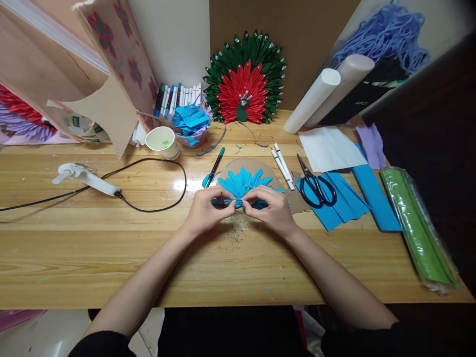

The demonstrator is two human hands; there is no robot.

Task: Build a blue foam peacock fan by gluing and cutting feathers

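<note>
My left hand [208, 208] and my right hand [269, 208] meet at the middle of the wooden table [111, 258]. Both pinch a small blue petal piece [238, 202] at the lower edge of a fan of blue petals [243, 181]. The fan lies on a brown cardboard half-disc [256, 166]. Fingers of both hands are curled together round the blue piece.
A white glue gun [85, 178] with a black cord lies left. A paper cup [162, 141], a tub of blue petals [191, 124] and markers stand behind. Black scissors [316, 186] rest on blue sheets [345, 201]. A green roll [418, 228] lies right. A red-green peacock fan [245, 79] leans at the back.
</note>
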